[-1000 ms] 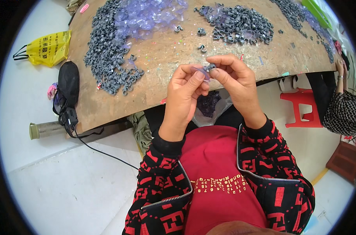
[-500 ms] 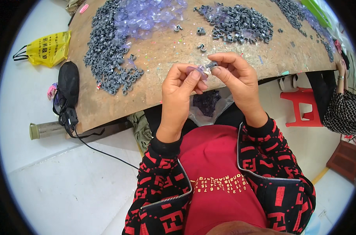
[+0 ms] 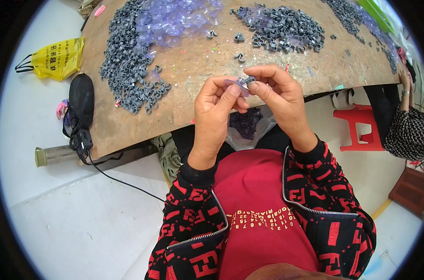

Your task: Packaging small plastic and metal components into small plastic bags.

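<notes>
Over the table's near edge my two hands meet. My left hand [image 3: 217,100] pinches a clear purple plastic piece [image 3: 232,86] between thumb and fingers. A small grey plastic clip [image 3: 249,80] is held in the fingertips of my right hand [image 3: 281,95], right up against the purple piece. Fingers partly hide where the two parts touch, so I cannot tell whether they are joined. Just beyond my hands, a few loose grey clips [image 3: 240,57] lie on the wooden table [image 3: 188,70].
A pile of grey clips [image 3: 123,56] and a heap of purple pieces [image 3: 174,23] cover the far left. More grey clips [image 3: 286,28] lie far right. Below the edge hangs an open plastic bag [image 3: 244,133]. A red stool [image 3: 359,128] and another person's arm [image 3: 405,88] are at right.
My right hand has shifted slightly left, bringing the grey clip closer against the purple piece. My left hand has moved very little.
</notes>
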`<state>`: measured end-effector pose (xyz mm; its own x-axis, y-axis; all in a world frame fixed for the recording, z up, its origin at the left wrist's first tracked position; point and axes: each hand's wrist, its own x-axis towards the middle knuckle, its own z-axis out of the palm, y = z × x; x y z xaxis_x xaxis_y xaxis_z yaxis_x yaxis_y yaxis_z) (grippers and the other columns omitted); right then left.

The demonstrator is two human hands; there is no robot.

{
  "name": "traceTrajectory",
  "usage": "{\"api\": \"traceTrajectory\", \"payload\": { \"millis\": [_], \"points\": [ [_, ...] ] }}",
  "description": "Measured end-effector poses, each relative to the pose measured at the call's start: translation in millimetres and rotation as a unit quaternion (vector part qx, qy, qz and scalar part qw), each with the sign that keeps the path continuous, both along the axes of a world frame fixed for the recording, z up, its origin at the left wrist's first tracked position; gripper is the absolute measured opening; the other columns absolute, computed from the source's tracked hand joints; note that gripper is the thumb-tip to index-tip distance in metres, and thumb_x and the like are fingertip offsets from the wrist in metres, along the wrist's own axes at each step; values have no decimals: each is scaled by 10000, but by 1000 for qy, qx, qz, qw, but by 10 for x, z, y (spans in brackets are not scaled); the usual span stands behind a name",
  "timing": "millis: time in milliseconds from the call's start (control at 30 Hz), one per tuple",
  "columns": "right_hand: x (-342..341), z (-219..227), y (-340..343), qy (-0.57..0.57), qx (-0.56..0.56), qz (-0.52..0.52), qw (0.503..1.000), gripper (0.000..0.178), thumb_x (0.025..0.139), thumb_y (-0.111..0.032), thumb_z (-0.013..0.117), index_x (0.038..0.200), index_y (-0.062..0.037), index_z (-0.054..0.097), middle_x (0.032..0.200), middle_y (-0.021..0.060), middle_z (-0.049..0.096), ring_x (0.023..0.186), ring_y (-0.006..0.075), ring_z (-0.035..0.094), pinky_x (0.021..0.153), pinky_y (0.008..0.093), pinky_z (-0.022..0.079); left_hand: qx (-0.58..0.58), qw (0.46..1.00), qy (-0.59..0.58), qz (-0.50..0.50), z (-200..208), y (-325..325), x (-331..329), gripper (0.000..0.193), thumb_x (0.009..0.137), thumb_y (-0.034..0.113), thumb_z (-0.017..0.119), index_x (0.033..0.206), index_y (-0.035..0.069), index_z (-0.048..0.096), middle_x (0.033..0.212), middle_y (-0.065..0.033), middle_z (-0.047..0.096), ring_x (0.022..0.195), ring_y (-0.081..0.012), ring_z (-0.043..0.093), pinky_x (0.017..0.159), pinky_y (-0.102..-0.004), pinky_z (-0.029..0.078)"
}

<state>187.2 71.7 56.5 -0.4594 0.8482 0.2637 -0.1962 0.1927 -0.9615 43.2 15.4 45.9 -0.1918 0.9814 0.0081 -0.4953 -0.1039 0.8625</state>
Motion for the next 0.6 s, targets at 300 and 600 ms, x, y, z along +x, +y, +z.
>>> {"api": "traceTrajectory", "payload": {
  "millis": [300, 600],
  "points": [
    [-11, -98, 21, -34, 16, -5, 999, 230, 888, -23, 592, 1116, 6, 597, 991, 20, 570, 920, 85, 557, 802, 222, 437, 12, 986, 165, 18, 2, -24, -43, 170, 925, 151, 582, 1005, 1, 576, 819, -63, 629, 658, -92, 568, 587, -214, 467],
    [-12, -8, 84, -90, 214, -31, 972, 199, 814, -15, 644, 1013, -15, 638, 916, 70, 601, 805, 166, 582, 716, 267, 452, 49, 953, 297, 44, 49, -68, -126, 106, 920, 95, 573, 943, -9, 576, 723, -43, 617, 579, -48, 502, 518, -205, 398]
  ]
}}
